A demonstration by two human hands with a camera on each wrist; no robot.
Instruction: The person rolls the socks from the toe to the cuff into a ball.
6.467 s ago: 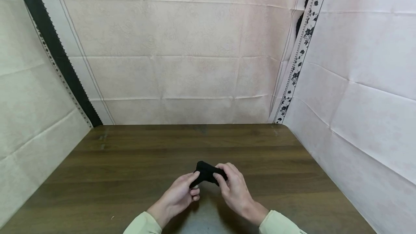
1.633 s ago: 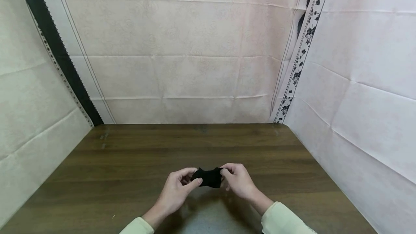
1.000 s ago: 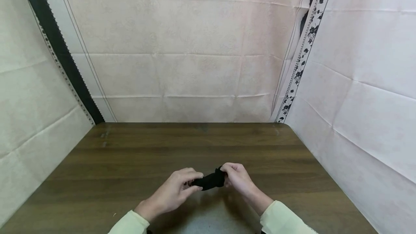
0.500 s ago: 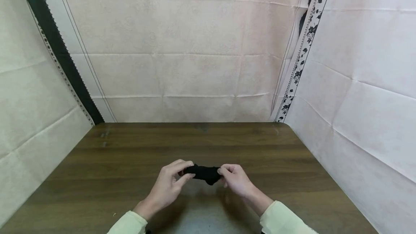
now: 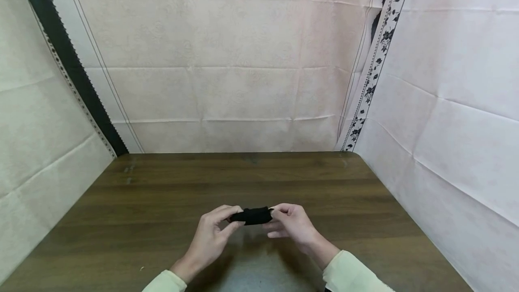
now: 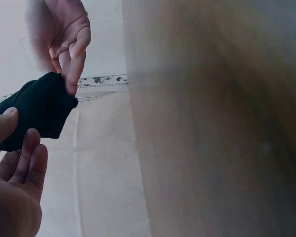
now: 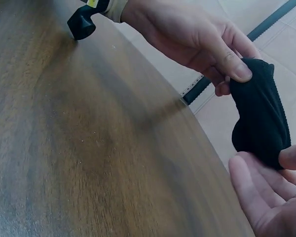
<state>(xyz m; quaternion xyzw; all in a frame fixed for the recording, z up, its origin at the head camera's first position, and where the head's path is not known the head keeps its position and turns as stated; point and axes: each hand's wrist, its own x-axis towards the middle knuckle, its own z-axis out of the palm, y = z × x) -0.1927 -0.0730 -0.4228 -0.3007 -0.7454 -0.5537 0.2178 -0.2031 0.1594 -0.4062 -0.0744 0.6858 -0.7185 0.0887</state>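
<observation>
A small black sock (image 5: pixel 255 216), soft and bunched, is stretched between both hands above the tabletop. My left hand (image 5: pixel 208 233) pinches its left end, thumb in front and fingers behind. At the other end, my right hand (image 5: pixel 293 226) pinches the edge between thumb and index finger, its other fingers loosely bent below. In the left wrist view the sock (image 6: pixel 39 111) looks wide and folded, with the right hand (image 6: pixel 64 34) beyond it. The right wrist view shows the sock (image 7: pixel 260 113) hanging lengthwise with a rounded bulge on one side. Whatever lies inside its folds is hidden.
Beneath the hands lies a brown wood-grain table (image 5: pixel 182 184). Pale cloth hangs behind it (image 5: pixel 243 80) and on both sides, with a dark strip (image 5: pixel 77 66) at left and a floral border (image 5: pixel 375 71) at right. A tiny pale scrap (image 5: pixel 142 268) lies at front left.
The hands have kept turning and pulling the sock, changing its shape from bent to a short straight roll. Over the last half second its hanging bulge has gone and the right hand's lower fingers have spread.
</observation>
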